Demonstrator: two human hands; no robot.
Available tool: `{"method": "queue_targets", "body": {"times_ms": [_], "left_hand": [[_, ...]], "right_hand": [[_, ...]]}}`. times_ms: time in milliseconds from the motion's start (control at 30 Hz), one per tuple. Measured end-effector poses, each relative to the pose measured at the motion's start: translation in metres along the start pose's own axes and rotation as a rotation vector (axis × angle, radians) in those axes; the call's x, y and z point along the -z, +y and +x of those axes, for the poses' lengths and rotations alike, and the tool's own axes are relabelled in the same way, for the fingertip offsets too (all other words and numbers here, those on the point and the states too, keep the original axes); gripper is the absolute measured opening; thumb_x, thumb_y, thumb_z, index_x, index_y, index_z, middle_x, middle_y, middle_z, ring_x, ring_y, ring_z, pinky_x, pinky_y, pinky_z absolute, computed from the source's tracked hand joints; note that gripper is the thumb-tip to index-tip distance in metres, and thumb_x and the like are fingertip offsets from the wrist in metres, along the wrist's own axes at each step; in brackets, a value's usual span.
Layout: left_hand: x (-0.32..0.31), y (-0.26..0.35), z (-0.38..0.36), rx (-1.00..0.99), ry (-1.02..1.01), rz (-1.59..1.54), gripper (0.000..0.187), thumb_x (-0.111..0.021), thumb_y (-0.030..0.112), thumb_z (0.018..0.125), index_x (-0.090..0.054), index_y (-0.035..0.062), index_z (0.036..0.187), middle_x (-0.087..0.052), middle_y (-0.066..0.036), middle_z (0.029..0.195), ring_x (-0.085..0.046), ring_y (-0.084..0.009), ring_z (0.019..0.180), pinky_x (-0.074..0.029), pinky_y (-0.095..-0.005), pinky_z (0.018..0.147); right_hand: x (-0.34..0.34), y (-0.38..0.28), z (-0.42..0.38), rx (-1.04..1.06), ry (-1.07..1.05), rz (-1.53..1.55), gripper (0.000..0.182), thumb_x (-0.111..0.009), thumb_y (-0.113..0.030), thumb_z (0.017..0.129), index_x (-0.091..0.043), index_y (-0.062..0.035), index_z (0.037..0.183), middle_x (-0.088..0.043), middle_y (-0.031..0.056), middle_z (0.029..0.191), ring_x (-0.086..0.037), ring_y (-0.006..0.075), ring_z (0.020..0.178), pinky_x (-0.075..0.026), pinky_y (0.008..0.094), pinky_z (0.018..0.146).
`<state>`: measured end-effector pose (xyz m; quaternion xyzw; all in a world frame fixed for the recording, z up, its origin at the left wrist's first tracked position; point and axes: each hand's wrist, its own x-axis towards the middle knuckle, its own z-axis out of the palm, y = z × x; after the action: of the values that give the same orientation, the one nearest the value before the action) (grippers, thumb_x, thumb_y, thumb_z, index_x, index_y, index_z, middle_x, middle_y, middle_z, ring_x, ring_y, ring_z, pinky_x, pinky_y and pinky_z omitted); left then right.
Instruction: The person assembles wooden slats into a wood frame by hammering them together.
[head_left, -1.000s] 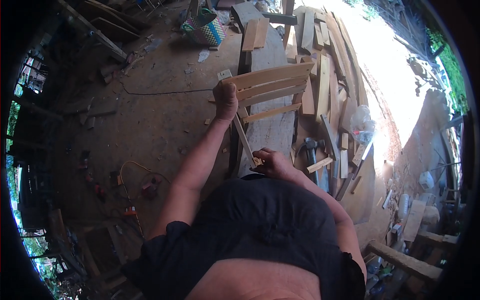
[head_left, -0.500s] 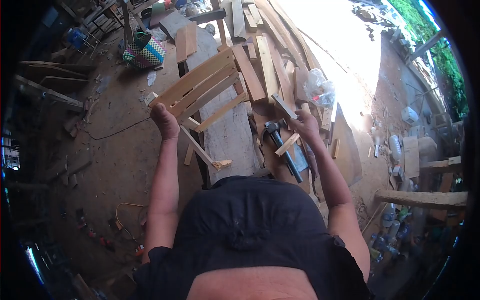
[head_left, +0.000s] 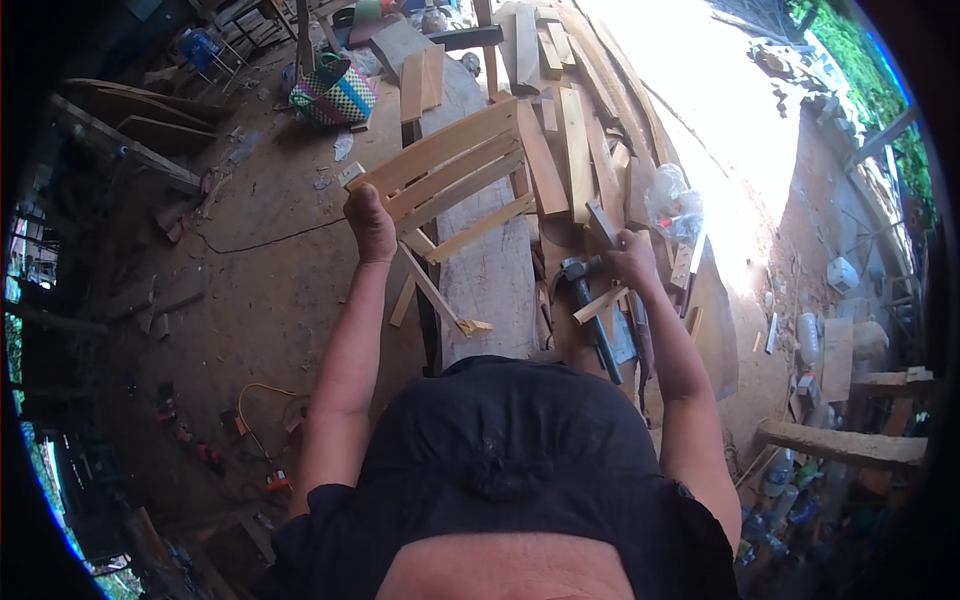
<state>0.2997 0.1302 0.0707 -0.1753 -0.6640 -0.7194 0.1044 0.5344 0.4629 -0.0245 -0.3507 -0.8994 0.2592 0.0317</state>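
Observation:
My left hand (head_left: pixel 372 228) grips the near left corner of a small slatted wooden frame (head_left: pixel 455 165), which is tilted over a grey plank bench (head_left: pixel 487 265). Its fingers are wrapped round the wood and mostly hidden. One thin leg of the frame reaches down towards a splintered scrap on the bench. On the right, my right hand (head_left: pixel 635 262) is closed on a short wooden strip (head_left: pixel 602 222) that points up and away. Just left of that hand lies a claw hammer (head_left: pixel 592 315), with a small light stick (head_left: pixel 601 304) across its handle.
Several loose boards (head_left: pixel 573 150) are piled beyond and right of the bench. A clear plastic bag (head_left: pixel 668 200) lies near my right hand. A woven basket (head_left: pixel 335 95) stands on the floor at the back left. A cord trails over the dirt floor.
The view has turned slightly, so the surroundings appear further right. Both hands keep their holds on the frame and the strip, with little visible movement relative to the bench.

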Motion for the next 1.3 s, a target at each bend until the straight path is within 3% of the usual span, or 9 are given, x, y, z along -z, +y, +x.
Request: {"method": "queue_targets", "body": {"times_ms": [133,200,267,400,433,533,1000,1067,1300], "left_hand": [[-0.004,0.007,0.007,0.024,-0.017,-0.024,0.067,-0.046,0.067,0.083,-0.055,0.0003,0.083,-0.056,-0.006,0.07,-0.057,-0.0141,0.065,-0.047,-0.0297,0.058],[-0.003,0.003,0.014,0.006,0.013,0.014,0.067,-0.046,0.067,0.083,-0.056,0.0005,0.083,-0.056,-0.006,0.07,-0.057,-0.0142,0.065,-0.047,-0.0296,0.058],[-0.006,0.006,0.018,0.03,-0.014,-0.006,0.066,-0.047,0.067,0.083,-0.056,0.001,0.083,-0.056,-0.006,0.07,-0.057,-0.0136,0.064,-0.046,-0.0295,0.059],[-0.009,0.009,0.025,0.068,-0.008,-0.041,0.068,-0.05,0.068,0.081,-0.057,0.0005,0.086,-0.056,-0.005,0.07,-0.058,-0.0134,0.065,-0.048,-0.0296,0.059],[-0.012,0.013,0.023,0.123,-0.006,-0.072,0.069,-0.05,0.068,0.08,-0.058,0.0,0.091,-0.057,-0.006,0.074,-0.059,-0.0138,0.067,-0.05,-0.0293,0.06],[-0.014,0.016,0.024,0.084,-0.009,-0.063,0.07,-0.05,0.068,0.08,-0.058,-0.0001,0.094,-0.057,-0.006,0.078,-0.06,-0.0142,0.07,-0.051,-0.0288,0.061],[-0.011,0.015,0.02,0.133,-0.025,-0.066,0.068,-0.048,0.067,0.082,-0.057,0.0004,0.086,-0.056,-0.006,0.07,-0.056,-0.0141,0.065,-0.046,-0.0307,0.059],[-0.011,0.013,0.018,0.102,0.004,-0.042,0.067,-0.047,0.067,0.082,-0.057,0.0007,0.085,-0.056,-0.006,0.069,-0.056,-0.014,0.064,-0.046,-0.0305,0.057],[-0.007,0.004,0.012,0.086,0.058,-0.056,0.068,-0.045,0.069,0.082,-0.057,0.0017,0.082,-0.056,-0.006,0.068,-0.057,-0.0142,0.062,-0.048,-0.0299,0.053]], "right_hand": [[0.01,0.014,0.013,0.145,0.054,0.346,0.037,-0.067,-0.023,0.071,-0.062,-0.0022,0.102,-0.065,0.0153,0.087,-0.063,0.0286,0.08,-0.047,0.0362,0.073],[0.03,-0.003,0.008,0.052,-0.126,0.735,0.031,-0.065,-0.02,0.08,-0.061,-0.0015,0.105,-0.062,0.0052,0.079,-0.06,0.015,0.068,-0.047,0.0275,0.06],[0.066,-0.048,-0.018,-0.009,-0.266,0.886,0.027,-0.062,-0.018,0.084,-0.06,-0.0024,0.106,-0.059,0.0031,0.075,-0.058,0.0108,0.063,-0.046,0.0237,0.055],[0.072,-0.081,-0.04,0.105,-0.463,0.999,0.027,-0.054,-0.014,0.088,-0.057,0.0017,0.11,-0.058,0.0041,0.076,-0.059,0.0129,0.06,-0.046,0.0251,0.052],[0.061,-0.078,-0.039,0.005,-0.614,1.27,0.03,-0.054,-0.015,0.087,-0.056,0.0024,0.112,-0.058,0.0055,0.079,-0.059,0.0139,0.061,-0.047,0.0255,0.053],[0.044,-0.095,-0.048,0.055,-0.721,1.363,0.033,-0.054,-0.02,0.087,-0.057,0.0026,0.111,-0.058,0.0064,0.079,-0.058,0.0145,0.058,-0.049,0.0262,0.055],[-0.017,-0.129,-0.099,-0.078,-1.015,1.195,0.03,-0.055,-0.02,0.089,-0.057,-0.0005,0.112,-0.06,0.0046,0.085,-0.055,0.0119,0.057,-0.044,0.0254,0.052],[-0.021,-0.127,-0.104,-0.084,-0.999,1.194,0.019,-0.056,-0.02,0.089,-0.061,-0.0032,0.096,-0.06,0.0017,0.075,-0.055,0.0101,0.053,-0.044,0.0245,0.049],[-0.006,-0.138,-0.126,-0.047,-1.021,1.076,0.023,-0.059,-0.017,0.087,-0.061,-0.0023,0.104,-0.057,-0.0004,0.074,-0.048,0.0071,0.058,-0.04,0.0217,0.054]]}}
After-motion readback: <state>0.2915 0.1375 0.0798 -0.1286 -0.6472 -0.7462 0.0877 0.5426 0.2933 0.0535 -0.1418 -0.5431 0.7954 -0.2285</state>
